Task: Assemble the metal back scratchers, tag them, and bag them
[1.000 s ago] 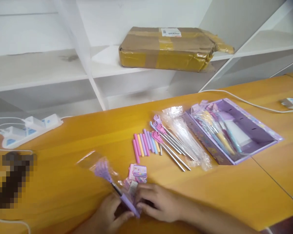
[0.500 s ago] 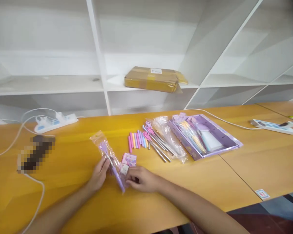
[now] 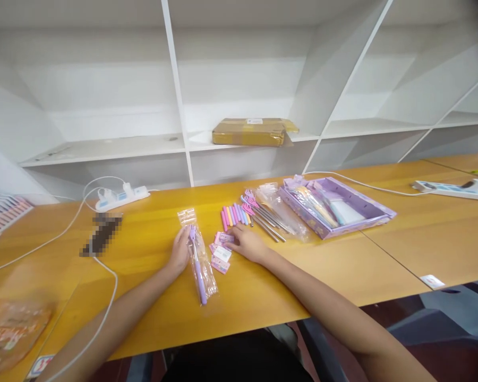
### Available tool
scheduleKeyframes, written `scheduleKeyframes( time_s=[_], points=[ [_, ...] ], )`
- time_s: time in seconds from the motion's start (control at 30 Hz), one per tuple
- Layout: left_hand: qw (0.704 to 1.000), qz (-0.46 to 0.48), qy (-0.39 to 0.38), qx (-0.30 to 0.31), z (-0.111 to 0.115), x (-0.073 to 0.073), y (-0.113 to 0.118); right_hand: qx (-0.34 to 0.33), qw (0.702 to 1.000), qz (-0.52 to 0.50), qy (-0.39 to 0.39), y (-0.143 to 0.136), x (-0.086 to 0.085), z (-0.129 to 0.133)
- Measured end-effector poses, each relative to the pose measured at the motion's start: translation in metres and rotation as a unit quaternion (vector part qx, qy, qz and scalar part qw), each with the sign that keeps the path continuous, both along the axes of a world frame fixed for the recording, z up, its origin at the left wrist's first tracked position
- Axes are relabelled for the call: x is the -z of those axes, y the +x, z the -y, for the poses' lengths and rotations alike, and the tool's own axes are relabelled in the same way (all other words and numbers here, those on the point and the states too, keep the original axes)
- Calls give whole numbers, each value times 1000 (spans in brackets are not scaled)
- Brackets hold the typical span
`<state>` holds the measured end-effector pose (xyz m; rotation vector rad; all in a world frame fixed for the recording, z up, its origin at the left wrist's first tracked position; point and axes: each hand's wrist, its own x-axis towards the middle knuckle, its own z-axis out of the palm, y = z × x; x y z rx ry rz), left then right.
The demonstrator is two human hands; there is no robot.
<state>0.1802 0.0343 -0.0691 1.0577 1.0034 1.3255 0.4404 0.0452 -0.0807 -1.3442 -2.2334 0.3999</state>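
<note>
In the head view, I locate the purple scratcher (image 3: pixel 195 255) inside its clear bag (image 3: pixel 209 273) on the wood-grain table (image 3: pixel 242 302). Expect low weight, a stiff rod, slippery film; grip the smooth cylindrical handle (image 3: pixel 200 282). Left hand (image 3: pixel 180 251): fingers together at the bag's edge. Right hand (image 3: pixel 248 243): fingers bent over glossy cards (image 3: pixel 222 254); pinching, I cannot tell.

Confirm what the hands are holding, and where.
Left hand: the bagged purple scratcher, by the side near its claw end. Right hand: at the pink cards; grip unclear.

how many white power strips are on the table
2: one power strip at the back left, beyond the left hand, and another at the far right, past the purple box. Neither is hidden.
</note>
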Motion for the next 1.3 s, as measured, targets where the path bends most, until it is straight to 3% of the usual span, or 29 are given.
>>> scheduleKeyframes(
  time_s=[0.1, 0.4, 0.5, 0.57, 0.63, 0.73, 0.87, 1.0, 1.17, 1.3],
  points=[
    [998, 47, -15, -36, -1, 2, 1, 0, 999, -32, -22, 2, 2, -4],
    [999, -30, -40, 23, -6, 14, -5, -32, 990, -135, -31, 15, 9, -17],
    [994, -84, -57, 35, -8, 18, -7, -11, 980, -197, 10, 16, 4, -14],
    [991, -112, -65, 41, -5, 20, -6, -15, 972, -218, 82, 14, -2, -7],
    [991, -112, -53, 51, 0, 20, -1, -74, 964, -191, 171, 8, -9, 5],
    [996, -48, -40, 63, 11, 18, 13, -174, 941, -67, 281, -8, -19, 25],
    [989, 67, -114, 70, 19, 15, 34, -216, 915, 97, 326, -30, -20, 33],
    [984, 123, -111, 58, 18, 20, 45, -165, 920, 117, 335, -37, -7, 18],
    [995, 5, -14, 99, 20, 29, 40, -98, 939, 81, 319, -31, 7, 3],
    [992, 31, -32, 114, 23, 26, 38, -61, 956, -8, 288, -29, 8, 1]
  ],
)
